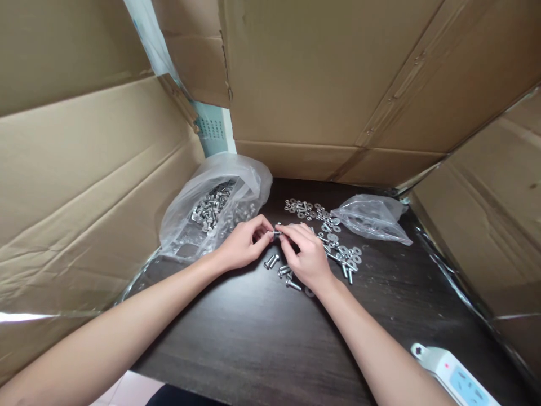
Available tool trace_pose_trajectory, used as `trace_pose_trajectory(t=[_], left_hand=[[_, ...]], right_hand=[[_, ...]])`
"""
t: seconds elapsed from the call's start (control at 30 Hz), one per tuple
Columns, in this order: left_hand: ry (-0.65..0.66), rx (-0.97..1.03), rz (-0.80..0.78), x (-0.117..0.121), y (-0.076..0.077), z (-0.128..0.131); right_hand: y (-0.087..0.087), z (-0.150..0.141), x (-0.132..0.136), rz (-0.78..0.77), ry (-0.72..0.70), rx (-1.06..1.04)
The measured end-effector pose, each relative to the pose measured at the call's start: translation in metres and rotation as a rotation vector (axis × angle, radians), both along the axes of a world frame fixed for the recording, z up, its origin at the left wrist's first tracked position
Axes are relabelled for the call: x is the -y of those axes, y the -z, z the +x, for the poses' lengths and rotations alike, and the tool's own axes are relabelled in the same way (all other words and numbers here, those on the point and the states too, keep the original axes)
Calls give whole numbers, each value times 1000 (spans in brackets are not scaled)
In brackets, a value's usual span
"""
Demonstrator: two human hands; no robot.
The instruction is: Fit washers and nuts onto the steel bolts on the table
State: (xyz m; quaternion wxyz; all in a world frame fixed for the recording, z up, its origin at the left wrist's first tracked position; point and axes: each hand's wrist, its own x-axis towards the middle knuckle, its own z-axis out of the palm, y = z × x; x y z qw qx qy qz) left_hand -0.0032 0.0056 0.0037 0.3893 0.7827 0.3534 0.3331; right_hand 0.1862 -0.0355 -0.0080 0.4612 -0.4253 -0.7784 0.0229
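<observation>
Between the fingertips of both hands is a small silver bolt, held level above the table. My left hand pinches its left end. The right end sits in the closed fingertips of my right hand; whether a nut or washer is on it is too small to tell. Several loose bolts lie on the table just below my hands. To the right of my right hand spread more bolts, washers and nuts, partly hidden behind that hand.
An open clear plastic bag full of bolts stands at the left. A flatter clear bag lies at the back right. Cardboard walls enclose the dark table. A white power strip is at the front right.
</observation>
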Motion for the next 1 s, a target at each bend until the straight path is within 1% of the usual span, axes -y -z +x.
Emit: trace_pose_trajectory(t=[0.1, 0.43, 0.6, 0.77, 1.0], left_hand=[[3, 7, -6, 0, 0, 0], [-8, -16, -38, 0, -3, 1], [8, 11, -51, -1, -2, 0], [-5, 13, 17, 0, -1, 0], [-6, -13, 133, 4, -2, -1]], right_hand=[[-1, 0, 0, 22, -8, -12], [-3, -3, 2, -3, -12, -67], [-5, -4, 4, -56, 20, -107], [-5, -3, 4, -112, 66, -82], [-7, -4, 6, -110, 75, -61]])
